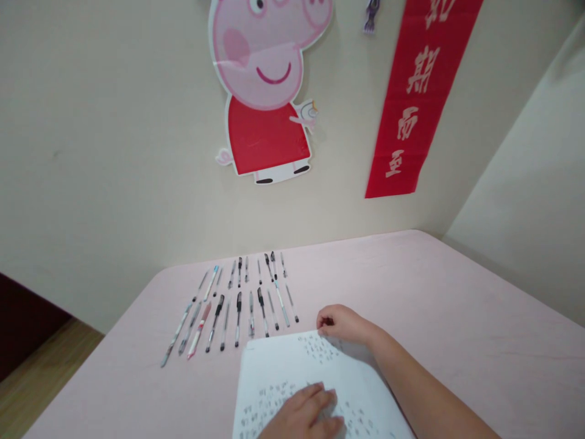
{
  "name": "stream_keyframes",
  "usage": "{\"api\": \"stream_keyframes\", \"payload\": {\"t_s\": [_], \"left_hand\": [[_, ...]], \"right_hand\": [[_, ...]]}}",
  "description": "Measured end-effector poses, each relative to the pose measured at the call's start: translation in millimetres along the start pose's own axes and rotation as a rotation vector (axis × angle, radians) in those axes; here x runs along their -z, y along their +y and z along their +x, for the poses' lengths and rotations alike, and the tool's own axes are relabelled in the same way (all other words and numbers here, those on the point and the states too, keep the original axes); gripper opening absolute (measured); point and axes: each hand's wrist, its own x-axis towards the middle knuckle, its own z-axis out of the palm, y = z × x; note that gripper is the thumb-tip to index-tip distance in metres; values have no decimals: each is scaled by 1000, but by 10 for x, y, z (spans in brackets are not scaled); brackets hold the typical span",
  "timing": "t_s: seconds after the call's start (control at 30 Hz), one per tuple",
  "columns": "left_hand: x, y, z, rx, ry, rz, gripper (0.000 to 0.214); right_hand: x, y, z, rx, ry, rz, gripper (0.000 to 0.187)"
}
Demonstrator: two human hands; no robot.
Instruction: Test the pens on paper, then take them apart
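White handwritten paper (269, 360), which looks like a stack or an open notebook, lies on the pink table at the bottom. My left hand (304, 414) rests on its written part with the fingers spread and nothing held. At the paper's top right corner is my right hand (342, 323), its fingers curled inward. Whether those fingers pinch the paper's corner or something else is hidden. Two rough rows of pens lie to the left of the paper, among them a black-capped pen (238, 317) and a pink and white pen (200, 332).
The pink tabletop (439, 292) runs back to a pale wall (114, 152). On the wall hang a cartoon pig cutout (267, 134) and a red banner (402, 134) with pale characters. Wooden floor (41, 360) shows beyond the left table edge.
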Motion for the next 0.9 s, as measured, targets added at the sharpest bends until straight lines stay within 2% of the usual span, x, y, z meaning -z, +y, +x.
{"api": "stream_keyframes", "payload": {"t_s": [0.1, 0.17, 0.23, 0.33, 0.47, 0.67, 0.8, 0.9], "left_hand": [[387, 104, 221, 123, 7, -65, 42], [512, 147, 376, 347, 31, -94, 29], [532, 133, 516, 528, 13, -83, 25], [460, 27, 675, 658, -23, -50, 28], [403, -107, 798, 717, -33, -49, 27], [309, -203, 825, 716, 194, -39, 26], [157, -216, 736, 696, 256, -32, 25], [112, -202, 680, 647, 293, -63, 23]], "right_hand": [[-34, -80, -7, 14, -3, -30, 13], [-51, -121, -10, 28, -7, -44, 12], [-63, -150, -14, 43, -13, -49, 12], [-69, -175, -21, 62, -18, -51, 14], [-78, -166, -6, 60, -9, -15, 16], [-115, -120, 58, -28, 60, 43, 17], [-68, -195, 90, -56, 57, 29, 18], [-7, -334, 169, -102, 100, -45, 17]]}}
